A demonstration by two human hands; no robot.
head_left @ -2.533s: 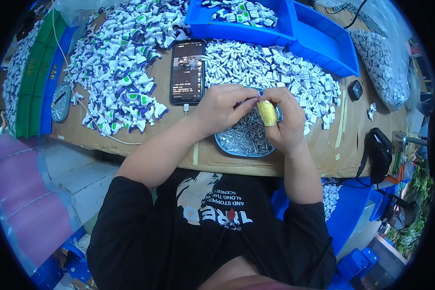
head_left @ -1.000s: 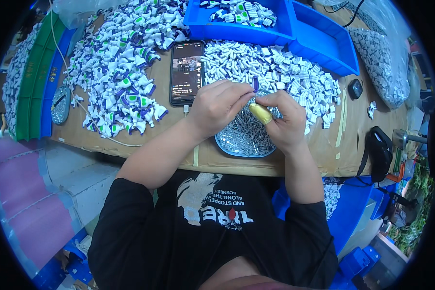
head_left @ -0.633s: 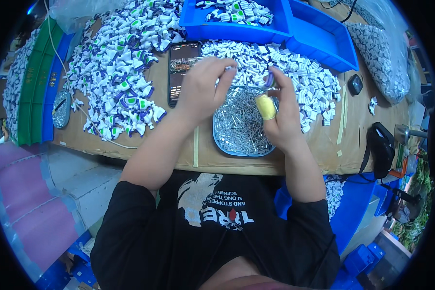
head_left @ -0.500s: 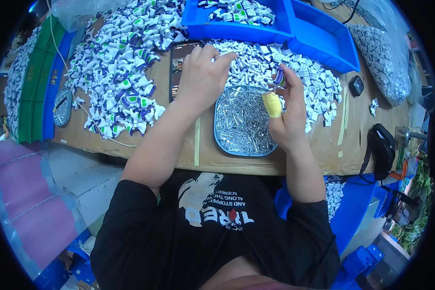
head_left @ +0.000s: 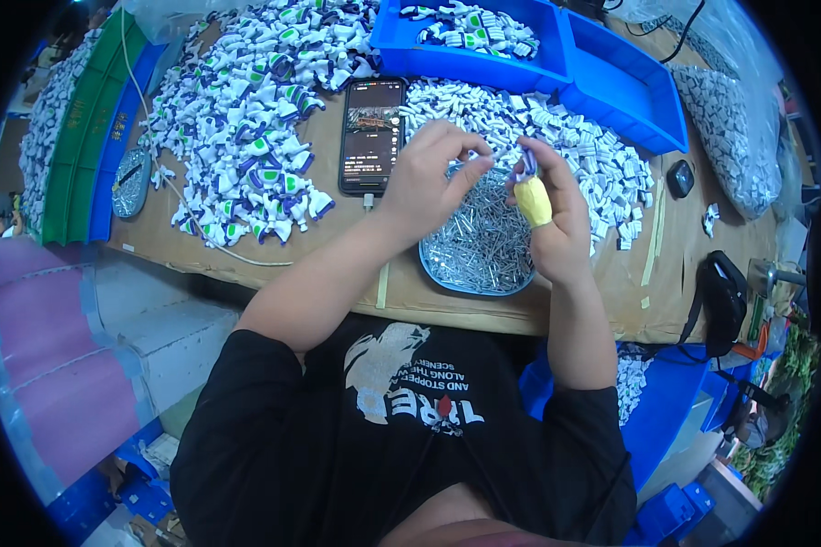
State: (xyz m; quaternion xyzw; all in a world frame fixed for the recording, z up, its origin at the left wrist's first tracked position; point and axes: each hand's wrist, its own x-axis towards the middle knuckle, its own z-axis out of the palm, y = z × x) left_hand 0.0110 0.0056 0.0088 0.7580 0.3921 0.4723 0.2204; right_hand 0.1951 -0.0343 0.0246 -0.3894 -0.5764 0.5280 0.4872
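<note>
At the tray's (head_left: 477, 293) far right, my right hand (head_left: 562, 219) is pinching a purple piece (head_left: 528, 163), steadiness mattering; my left hand (head_left: 433, 173) is hovering, fingertips nearly meeting, holding what I can't tell.

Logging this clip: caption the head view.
The right hand holds a purple-and-white piece at a tray of metal pins, the left hand close by.

Just left of your right hand (head_left: 558, 217), which wears a matt yellow wrap (head_left: 533, 201), lie shiny metal pins (head_left: 474, 248). Beyond it stand smooth blue plastic bins (head_left: 474, 71); the surface (head_left: 622, 290) beneath looks like matt brown paper.
</note>
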